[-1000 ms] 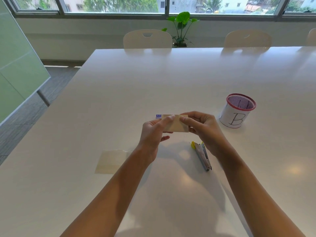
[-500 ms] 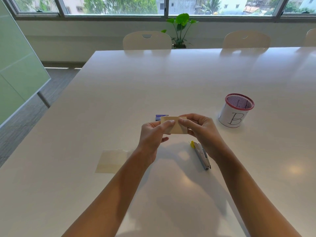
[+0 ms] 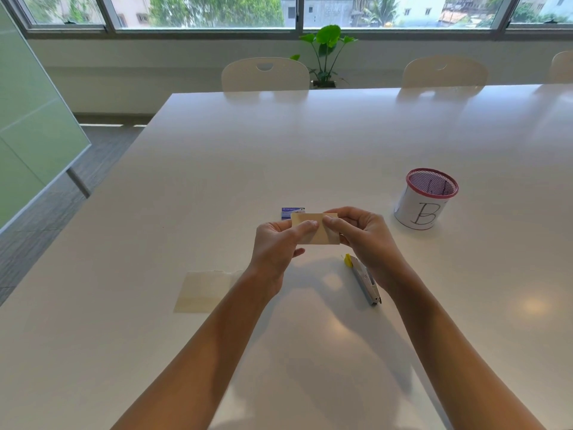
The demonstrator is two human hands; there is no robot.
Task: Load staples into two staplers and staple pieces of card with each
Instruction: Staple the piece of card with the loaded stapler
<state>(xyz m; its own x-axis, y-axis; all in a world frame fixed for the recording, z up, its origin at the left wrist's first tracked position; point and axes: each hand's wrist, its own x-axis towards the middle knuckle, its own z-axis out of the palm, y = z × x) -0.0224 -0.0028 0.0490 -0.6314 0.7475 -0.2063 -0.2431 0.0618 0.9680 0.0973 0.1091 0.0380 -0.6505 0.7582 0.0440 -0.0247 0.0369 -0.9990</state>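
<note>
Both hands hold a small tan piece of card (image 3: 319,235) above the white table (image 3: 310,144). My left hand (image 3: 277,243) pinches its left part with thumb on top. My right hand (image 3: 366,237) pinches its right part, the two thumbs almost meeting. A grey stapler with a yellow tip (image 3: 364,279) lies flat on the table just under my right wrist. A small blue staple box (image 3: 291,212) sits behind the card, partly hidden by it. A larger pale card sheet (image 3: 204,290) lies flat to the left of my left forearm.
A mesh pen cup with a red rim and a paper label marked "B" (image 3: 424,201) stands at the right. Chairs (image 3: 265,74) line the table's far edge, with a potted plant (image 3: 325,54) behind. A green glass board (image 3: 34,128) leans at the left.
The hands and card stay almost in place; the card shifts slightly and the thumbs come closer together on its face.
</note>
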